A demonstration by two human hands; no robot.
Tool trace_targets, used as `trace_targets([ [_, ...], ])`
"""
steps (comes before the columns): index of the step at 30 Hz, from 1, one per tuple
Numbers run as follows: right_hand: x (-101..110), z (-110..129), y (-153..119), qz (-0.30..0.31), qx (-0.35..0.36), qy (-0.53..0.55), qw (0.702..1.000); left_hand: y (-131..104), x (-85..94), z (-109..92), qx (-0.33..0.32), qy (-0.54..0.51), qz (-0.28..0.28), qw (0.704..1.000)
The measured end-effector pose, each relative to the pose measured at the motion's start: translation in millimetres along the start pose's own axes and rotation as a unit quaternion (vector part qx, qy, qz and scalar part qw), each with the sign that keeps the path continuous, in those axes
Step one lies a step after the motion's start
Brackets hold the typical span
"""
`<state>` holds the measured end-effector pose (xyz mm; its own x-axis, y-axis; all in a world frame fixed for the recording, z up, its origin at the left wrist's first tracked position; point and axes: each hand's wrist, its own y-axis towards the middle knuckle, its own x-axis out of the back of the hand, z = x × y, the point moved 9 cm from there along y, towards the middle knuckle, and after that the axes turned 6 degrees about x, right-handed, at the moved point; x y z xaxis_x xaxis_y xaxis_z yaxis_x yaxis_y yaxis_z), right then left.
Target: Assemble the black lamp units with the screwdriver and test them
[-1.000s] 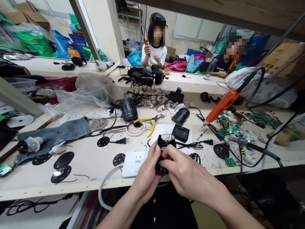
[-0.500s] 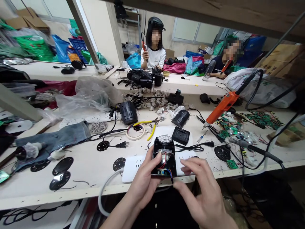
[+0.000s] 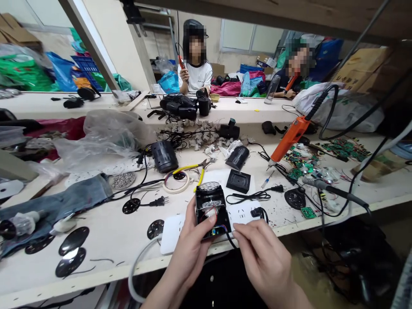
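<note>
My left hand (image 3: 193, 242) is wrapped round an opened black housing (image 3: 201, 201), its thumb across the inside. A motor, red and blue wires and a small circuit board show within the shell, and a round mesh grille (image 3: 208, 187) tops it. From its lower right a black cord (image 3: 230, 240) runs down toward my right hand (image 3: 265, 259). That hand's thumb and fingers are pinched together beside the housing; anything between the fingertips is too small or hidden to make out. Under the housing lies a white power strip (image 3: 170, 241), with a black plug (image 3: 257, 212) in its right end.
An orange electric screwdriver (image 3: 289, 138) hangs at the right, near a soldering iron (image 3: 333, 191) and green circuit boards (image 3: 346, 150). Yellow-handled pliers (image 3: 200, 174), a tape roll (image 3: 176, 182) and black shells (image 3: 164, 156) lie beyond my hands. Two co-workers (image 3: 195, 77) sit opposite.
My right hand's spread fingers have closed into a pinch near the cord. The left hand still holds the housing, now tilted slightly. The view has shifted to the right.
</note>
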<state>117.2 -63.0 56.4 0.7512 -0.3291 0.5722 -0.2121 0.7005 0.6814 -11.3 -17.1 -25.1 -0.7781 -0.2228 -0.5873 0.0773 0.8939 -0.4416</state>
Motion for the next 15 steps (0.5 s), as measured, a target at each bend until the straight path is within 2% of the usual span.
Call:
trace_targets([
  [2,-9,-1,0,0.054,-0.010,0.006,0.998,0,0.5,0,0.005,0.002,-0.006,1.000],
  [4,-16,-6,-8,0.081,-0.034,0.010,0.996,2,3.4,-3,0.005,0.007,-0.018,1.000],
  [8,-18,-20,-26,0.029,-0.095,0.031,0.995,7,9.5,-10,0.000,0.010,-0.039,0.999],
  [10,-16,-19,-28,0.005,-0.101,0.026,0.994,6,11.0,-8,0.005,0.009,-0.043,0.999],
  [12,-15,-12,-24,0.004,-0.087,0.008,0.996,4,13.7,-4,0.010,0.022,-0.053,0.998],
  [15,-17,-8,-15,0.032,-0.069,-0.045,0.996,5,17.1,0,0.013,0.073,-0.060,0.995],
])
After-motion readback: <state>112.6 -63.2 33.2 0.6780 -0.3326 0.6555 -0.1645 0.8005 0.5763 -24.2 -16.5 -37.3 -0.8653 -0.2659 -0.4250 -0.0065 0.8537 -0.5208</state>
